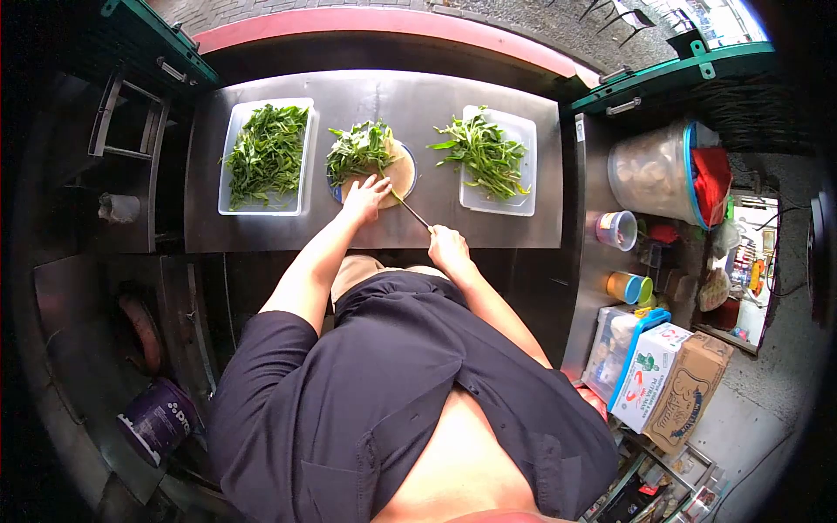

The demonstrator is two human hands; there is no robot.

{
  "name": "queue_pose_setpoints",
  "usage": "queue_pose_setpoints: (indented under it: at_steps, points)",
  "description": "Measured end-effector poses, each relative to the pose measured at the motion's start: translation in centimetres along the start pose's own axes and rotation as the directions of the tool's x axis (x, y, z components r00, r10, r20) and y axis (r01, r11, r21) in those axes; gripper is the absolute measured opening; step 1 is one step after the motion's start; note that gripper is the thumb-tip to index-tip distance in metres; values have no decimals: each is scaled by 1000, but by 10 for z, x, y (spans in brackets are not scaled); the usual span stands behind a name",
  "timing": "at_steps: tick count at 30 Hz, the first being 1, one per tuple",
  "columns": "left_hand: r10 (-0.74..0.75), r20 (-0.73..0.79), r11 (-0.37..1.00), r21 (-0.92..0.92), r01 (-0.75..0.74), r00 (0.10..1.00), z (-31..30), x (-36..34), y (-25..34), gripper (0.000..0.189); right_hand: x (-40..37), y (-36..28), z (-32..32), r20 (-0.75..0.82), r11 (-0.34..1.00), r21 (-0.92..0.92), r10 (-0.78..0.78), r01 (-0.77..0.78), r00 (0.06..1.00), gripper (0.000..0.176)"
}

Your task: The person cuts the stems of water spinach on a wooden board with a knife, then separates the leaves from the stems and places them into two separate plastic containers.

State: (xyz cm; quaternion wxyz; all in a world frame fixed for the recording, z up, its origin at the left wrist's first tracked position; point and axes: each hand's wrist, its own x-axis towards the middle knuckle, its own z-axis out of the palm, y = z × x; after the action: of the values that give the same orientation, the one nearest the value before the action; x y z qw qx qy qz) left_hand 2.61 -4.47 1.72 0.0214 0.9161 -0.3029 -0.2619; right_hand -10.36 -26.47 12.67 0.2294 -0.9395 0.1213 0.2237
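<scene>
The leaves hide much of the round board [404,177], and the left hand [364,199] covers part of its near edge. The tip of the knife [414,213] is hard to make out where it meets the stems, and the right hand [449,247] hides most of its handle. The right hand is closed around that handle, its forearm angled inward from the right, the knife slanting up and left. The left arm reaches forward, fingers extended and apart at the near side of the leafy greens [359,150]; whether they pinch any stems I cannot tell. The greens lie heaped on the board, mid-table [427,100], between a left tray [307,166] and a right tray [527,161], both holding more leaves.
</scene>
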Motion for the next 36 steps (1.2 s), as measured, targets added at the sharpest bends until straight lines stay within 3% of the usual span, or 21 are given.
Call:
queue_pose_setpoints:
  at_steps: [12,23,24,25,27,28,32,36]
  points:
    - [4,33,1000,14,-4,999,-14,-7,5,87,-8,16,4,-9,999,0,38,-38,999,24]
    - [10,-72,998,54,-6,997,10,8,0,83,-25,31,5,-43,992,125,-5,10,999,25]
    - [62,-211,995,85,-45,976,6,4,3,66,-27,36,8,-82,985,163,-39,52,996,25]
    - [55,-211,996,84,-38,976,0,4,6,66,-29,41,12,-118,976,197,-73,95,990,26]
    - [55,-214,989,148,-23,975,-9,6,12,41,-32,49,16,-157,959,248,-98,135,983,26]
    - [77,-380,990,142,-24,922,0,7,10,25,-35,52,19,-167,950,284,-85,130,982,26]
    - [8,-389,995,96,32,921,11,7,9,17,-42,53,28,-154,922,382,6,54,988,29]
    - [-146,-427,987,-128,101,892,14,9,0,12,-44,45,40,-182,891,453,70,21,981,30]
